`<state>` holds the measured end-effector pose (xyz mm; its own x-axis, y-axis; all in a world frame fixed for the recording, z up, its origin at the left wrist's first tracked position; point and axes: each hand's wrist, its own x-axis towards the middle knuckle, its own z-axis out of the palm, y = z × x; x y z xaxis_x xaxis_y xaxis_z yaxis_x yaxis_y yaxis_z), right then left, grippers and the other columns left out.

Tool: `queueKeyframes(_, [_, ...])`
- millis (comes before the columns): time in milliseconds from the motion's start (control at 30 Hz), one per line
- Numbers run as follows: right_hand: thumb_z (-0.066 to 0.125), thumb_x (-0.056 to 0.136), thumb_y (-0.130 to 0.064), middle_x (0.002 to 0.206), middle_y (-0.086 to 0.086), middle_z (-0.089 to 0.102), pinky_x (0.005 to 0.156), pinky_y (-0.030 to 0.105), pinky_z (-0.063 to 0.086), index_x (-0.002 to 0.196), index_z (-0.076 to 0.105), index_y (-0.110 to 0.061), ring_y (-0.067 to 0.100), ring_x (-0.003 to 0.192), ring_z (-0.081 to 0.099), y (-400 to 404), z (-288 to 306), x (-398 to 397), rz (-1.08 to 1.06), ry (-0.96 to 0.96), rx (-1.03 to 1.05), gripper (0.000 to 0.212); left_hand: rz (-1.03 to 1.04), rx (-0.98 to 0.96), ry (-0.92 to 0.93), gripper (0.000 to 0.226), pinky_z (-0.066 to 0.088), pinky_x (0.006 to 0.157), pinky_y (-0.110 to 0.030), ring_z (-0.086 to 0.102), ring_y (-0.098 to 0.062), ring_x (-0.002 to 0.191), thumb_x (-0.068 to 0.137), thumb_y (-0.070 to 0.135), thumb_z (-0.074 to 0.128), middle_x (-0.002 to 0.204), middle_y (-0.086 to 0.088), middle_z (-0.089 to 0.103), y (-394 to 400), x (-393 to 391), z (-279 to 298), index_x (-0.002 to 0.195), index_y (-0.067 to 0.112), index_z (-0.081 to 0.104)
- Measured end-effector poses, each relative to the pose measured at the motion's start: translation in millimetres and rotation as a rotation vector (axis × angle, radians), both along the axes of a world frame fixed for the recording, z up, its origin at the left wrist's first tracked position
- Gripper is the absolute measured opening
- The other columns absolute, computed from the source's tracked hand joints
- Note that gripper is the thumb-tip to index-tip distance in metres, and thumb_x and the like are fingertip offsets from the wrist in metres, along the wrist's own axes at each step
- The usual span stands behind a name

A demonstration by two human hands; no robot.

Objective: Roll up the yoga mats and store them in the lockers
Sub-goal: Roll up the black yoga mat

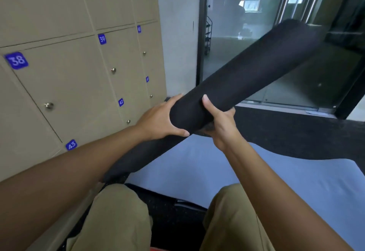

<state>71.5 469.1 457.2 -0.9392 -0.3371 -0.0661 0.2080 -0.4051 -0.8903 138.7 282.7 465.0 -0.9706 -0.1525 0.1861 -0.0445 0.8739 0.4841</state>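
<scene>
One rolled black yoga mat (246,77) is held up in both hands beside the lockers (65,77).

The roll is gripped at its near end: the left hand (162,119) is curled around its left side, and the right hand (221,120) is clasped round its right side with the thumb laid on top. The roll is tilted up toward the glass door (256,43). One light blue mat (227,173) is spread flat on the floor below. Six blue number plates, among them 38 (16,60) and 39 (102,39), are seen on shut locker doors.
</scene>
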Motion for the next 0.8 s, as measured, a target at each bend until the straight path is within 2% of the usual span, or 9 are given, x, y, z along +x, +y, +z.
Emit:
queueKeyframes(133, [0.096, 0.068, -0.028, 0.126, -0.008, 0.067, 0.086, 0.045, 0.062, 0.135, 0.041, -0.028, 0.016, 0.108, 0.071, -21, -2, 1, 0.008, 0.144, 0.117, 0.087, -0.037, 0.129, -0.035, 0.113, 0.051, 0.101, -0.028, 0.062, -0.001, 0.118, 0.062, 0.057, 0.09, 0.134, 0.024, 0.061, -19, 12, -9, 0.153, 0.054, 0.023])
queueKeyframes(233, [0.099, 0.06, -0.023, 0.123, -0.007, 0.068, 0.094, 0.04, 0.059, 0.136, 0.044, -0.027, 0.012, 0.11, 0.069, -39, -25, 6, 0.073, 0.225, 0.183, 0.094, -0.029, 0.271, -0.039, 0.068, 0.045, 0.093, -0.011, 0.062, 0.01, 0.112, 0.087, 0.038, 0.078, 0.126, 0.021, 0.067, -34, 29, -22, 0.148, 0.038, 0.047])
queueKeyframes(333, [0.1, 0.058, -0.022, 0.121, -0.008, 0.069, 0.095, 0.037, 0.058, 0.135, 0.045, -0.028, 0.007, 0.108, 0.069, -57, -56, 13, 0.179, 0.277, 0.257, 0.095, 0.054, 0.381, -0.073, 0.038, 0.043, 0.092, -0.009, 0.063, 0.012, 0.106, 0.098, 0.045, 0.058, 0.117, 0.019, 0.069, -46, 51, -39, 0.131, 0.027, 0.064])
queueKeyframes(400, [0.1, 0.057, -0.025, 0.122, -0.011, 0.068, 0.096, 0.037, 0.058, 0.134, 0.045, -0.032, 0.006, 0.109, 0.068, -70, -76, 17, 0.261, 0.28, 0.298, 0.096, 0.104, 0.43, -0.1, 0.048, 0.045, 0.095, -0.012, 0.062, 0.012, 0.107, 0.094, 0.056, 0.052, 0.117, 0.019, 0.069, -53, 65, -54, 0.128, 0.024, 0.064])
queueKeyframes(467, [0.1, 0.058, -0.024, 0.123, -0.013, 0.067, 0.094, 0.034, 0.057, 0.131, 0.045, -0.037, 0.004, 0.109, 0.067, -80, -95, 19, 0.338, 0.268, 0.303, 0.093, 0.157, 0.451, -0.096, 0.061, 0.048, 0.105, -0.024, 0.063, 0.004, 0.114, 0.092, 0.061, 0.051, 0.124, 0.013, 0.07, -59, 78, -69, 0.136, 0.02, 0.062])
queueKeyframes(533, [0.099, 0.061, -0.019, 0.124, -0.013, 0.066, 0.089, 0.026, 0.056, 0.124, 0.045, -0.041, -0.001, 0.107, 0.066, -89, -114, 21, 0.402, 0.265, 0.315, 0.086, 0.2, 0.449, -0.092, 0.057, 0.048, 0.108, -0.033, 0.065, 0.002, 0.113, 0.093, 0.059, 0.052, 0.122, 0.013, 0.071, -62, 86, -81, 0.136, 0.023, 0.062])
queueKeyframes(600, [0.1, 0.058, -0.019, 0.123, -0.014, 0.064, 0.089, 0.028, 0.057, 0.122, 0.044, -0.042, 0.001, 0.109, 0.065, -96, -134, 23, 0.458, 0.263, 0.346, 0.087, 0.229, 0.433, -0.08, 0.054, 0.047, 0.109, -0.036, 0.064, 0.006, 0.112, 0.094, 0.057, 0.054, 0.122, 0.017, 0.07, -64, 91, -87, 0.138, 0.027, 0.059])
queueKeyframes(700, [0.1, 0.052, -0.024, 0.124, -0.013, 0.063, 0.096, 0.037, 0.056, 0.127, 0.043, -0.039, 0.006, 0.113, 0.064, -105, -166, 23, 0.519, 0.271, 0.412, 0.096, 0.257, 0.289, -0.002, 0.084, 0.044, 0.113, -0.04, 0.055, 0.001, 0.127, 0.087, 0.074, 0.056, 0.146, 0.018, 0.053, -73, 88, -75, 0.157, 0.035, 0.031])
queueKeyframes(800, [0.1, 0.056, -0.02, 0.124, -0.017, 0.061, 0.089, 0.025, 0.052, 0.133, 0.037, -0.041, 0.0, 0.113, 0.06, -109, -188, 20, 0.584, 0.308, 0.463, 0.101, 0.286, 0.135, 0.163, 0.11, 0.039, 0.116, -0.045, 0.04, -0.009, 0.143, 0.075, 0.084, 0.059, 0.162, 0.009, 0.034, -90, 76, -48, 0.161, 0.033, 0.013])
